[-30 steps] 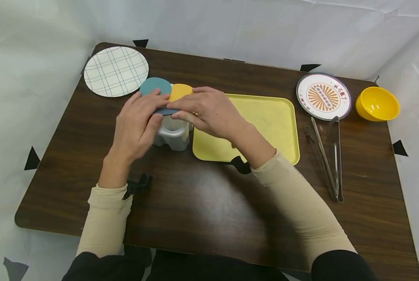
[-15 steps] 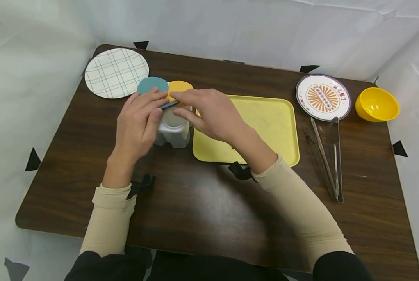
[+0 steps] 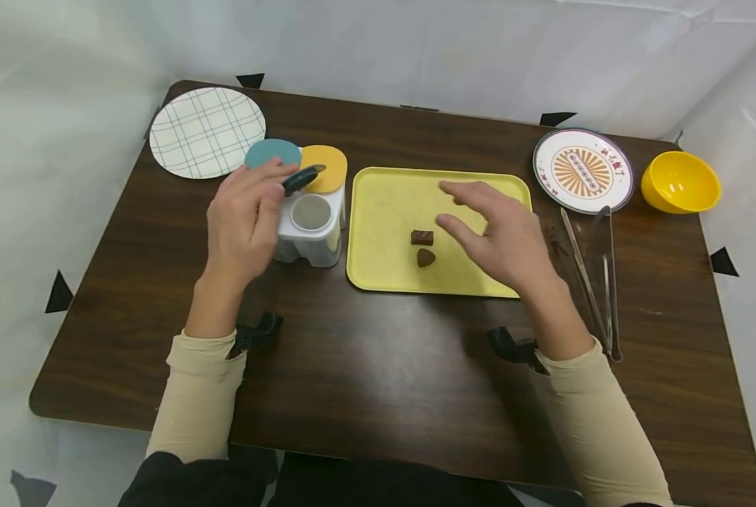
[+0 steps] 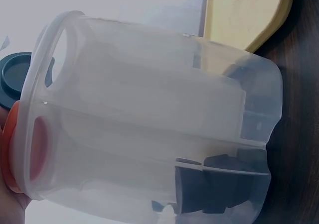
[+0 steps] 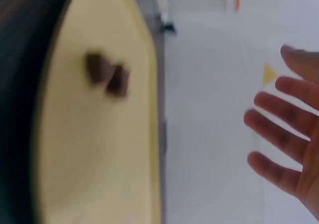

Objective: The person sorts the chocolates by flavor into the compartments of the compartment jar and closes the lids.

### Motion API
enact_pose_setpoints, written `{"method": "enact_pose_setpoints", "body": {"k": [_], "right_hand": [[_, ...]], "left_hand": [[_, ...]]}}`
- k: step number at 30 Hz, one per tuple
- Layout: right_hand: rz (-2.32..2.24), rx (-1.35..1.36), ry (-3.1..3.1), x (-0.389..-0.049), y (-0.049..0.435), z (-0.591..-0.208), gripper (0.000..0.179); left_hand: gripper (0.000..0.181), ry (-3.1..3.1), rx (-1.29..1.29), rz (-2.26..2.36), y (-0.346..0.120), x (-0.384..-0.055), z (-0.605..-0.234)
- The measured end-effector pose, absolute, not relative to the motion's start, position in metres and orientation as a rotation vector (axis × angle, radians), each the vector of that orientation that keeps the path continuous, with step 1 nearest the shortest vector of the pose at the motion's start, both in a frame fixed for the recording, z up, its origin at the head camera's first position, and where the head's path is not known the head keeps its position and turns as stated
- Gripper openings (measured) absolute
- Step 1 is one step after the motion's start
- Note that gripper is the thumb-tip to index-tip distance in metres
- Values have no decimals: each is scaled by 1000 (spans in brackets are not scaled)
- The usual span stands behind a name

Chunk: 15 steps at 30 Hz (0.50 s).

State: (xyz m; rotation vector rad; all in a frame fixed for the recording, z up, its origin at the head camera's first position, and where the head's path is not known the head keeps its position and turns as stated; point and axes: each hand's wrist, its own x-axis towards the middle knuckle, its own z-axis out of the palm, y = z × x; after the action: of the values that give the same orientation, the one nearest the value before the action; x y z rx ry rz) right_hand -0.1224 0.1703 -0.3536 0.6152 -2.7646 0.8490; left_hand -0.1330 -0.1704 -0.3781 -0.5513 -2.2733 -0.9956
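Note:
My left hand (image 3: 241, 218) pinches a dark blue lid (image 3: 301, 179), held tilted over a translucent container (image 4: 134, 109) with compartments. A round opening (image 3: 311, 212) shows uncovered in the container's top. Behind it sit a teal lid (image 3: 271, 152) and a yellow lid (image 3: 328, 167). In the left wrist view an orange lid (image 4: 9, 154) covers a front opening, and dark pieces (image 4: 214, 184) lie low inside. My right hand (image 3: 504, 229) hovers over the right part of a yellow tray (image 3: 384, 204), fingers spread, holding nothing. Two brown pieces, one blocky (image 3: 422, 237) and one rounded (image 3: 425, 258), lie on the tray.
A checked white plate (image 3: 208, 132) lies at the back left. On the right are a patterned plate (image 3: 583, 171), a yellow bowl (image 3: 680, 184) and metal tongs (image 3: 590, 289). White sheeting surrounds the dark wooden table (image 3: 365, 380).
The dark blue lid has come up and tilted in my left hand, exposing the round opening. My right hand has left the lid and moved right over the tray, uncovering the brown pieces.

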Motion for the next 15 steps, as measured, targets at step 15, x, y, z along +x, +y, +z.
{"method": "enact_pose_setpoints", "body": {"k": [15], "right_hand": [[670, -640, -3172, -74, 326, -409, 104]], "left_hand": [[50, -2258, -560, -1014, -170, -133, -383]]}}
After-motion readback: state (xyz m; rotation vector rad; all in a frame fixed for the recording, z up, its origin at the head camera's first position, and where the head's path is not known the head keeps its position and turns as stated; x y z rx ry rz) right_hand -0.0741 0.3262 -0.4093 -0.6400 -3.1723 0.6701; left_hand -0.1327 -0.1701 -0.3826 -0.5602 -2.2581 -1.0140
